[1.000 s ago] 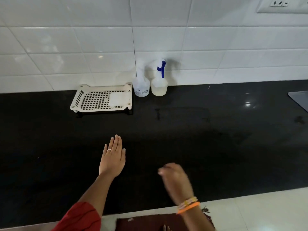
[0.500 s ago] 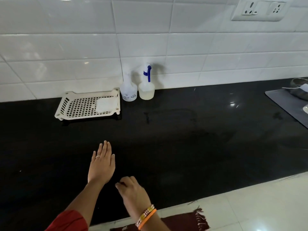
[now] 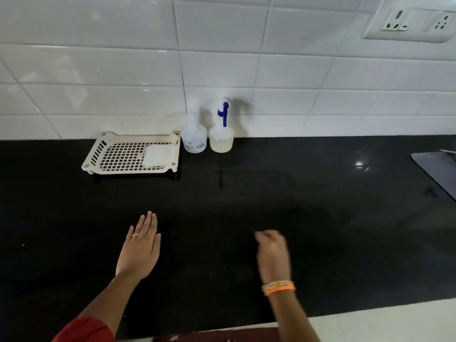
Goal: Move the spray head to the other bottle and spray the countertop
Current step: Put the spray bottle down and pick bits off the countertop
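Black countertop (image 3: 271, 243), broad bare span between its near edge and the far tiled wall. Spray head (image 3: 223, 112), blue trigger, sits on the right bottle (image 3: 221, 140); left bottle (image 3: 194, 139) just beside it bears a label too small to read, next to a perforated tray (image 3: 118, 156). Left hand (image 3: 139, 248) lies flat, fingers straight, unmoved; right hand (image 3: 272, 253), blurred, grasp indeterminable, has swung rightward since half a second ago

slotted tray (image 3: 118, 156), wall socket (image 3: 417, 21), tiled wall (image 3: 320, 77)
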Demonstrator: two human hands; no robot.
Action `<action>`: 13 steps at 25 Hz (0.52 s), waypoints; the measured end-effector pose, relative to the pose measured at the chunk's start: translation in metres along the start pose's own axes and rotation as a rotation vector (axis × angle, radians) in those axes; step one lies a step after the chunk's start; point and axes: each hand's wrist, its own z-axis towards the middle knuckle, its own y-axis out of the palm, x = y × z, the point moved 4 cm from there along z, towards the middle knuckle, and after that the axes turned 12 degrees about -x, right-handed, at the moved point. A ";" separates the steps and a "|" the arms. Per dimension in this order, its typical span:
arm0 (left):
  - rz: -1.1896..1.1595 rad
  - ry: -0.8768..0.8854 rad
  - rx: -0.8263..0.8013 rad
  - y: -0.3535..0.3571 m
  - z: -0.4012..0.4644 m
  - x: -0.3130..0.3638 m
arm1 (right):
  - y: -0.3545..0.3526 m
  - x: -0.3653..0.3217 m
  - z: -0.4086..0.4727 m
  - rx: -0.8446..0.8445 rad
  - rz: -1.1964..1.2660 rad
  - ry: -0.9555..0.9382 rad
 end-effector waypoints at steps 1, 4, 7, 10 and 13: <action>-0.001 -0.002 -0.001 0.000 0.000 0.000 | 0.039 -0.043 0.001 -0.147 -0.051 -0.124; -0.004 -0.010 -0.004 0.000 -0.001 0.001 | -0.046 -0.189 -0.032 -0.307 0.008 -0.599; -0.024 -0.023 -0.005 -0.002 0.000 0.002 | -0.164 -0.157 -0.014 -0.113 0.023 -0.508; -0.027 -0.024 0.000 -0.003 -0.001 0.002 | -0.205 -0.032 0.045 -0.024 0.016 -0.037; -0.039 -0.021 -0.014 -0.003 -0.001 0.002 | -0.219 -0.017 0.052 -0.039 0.028 0.067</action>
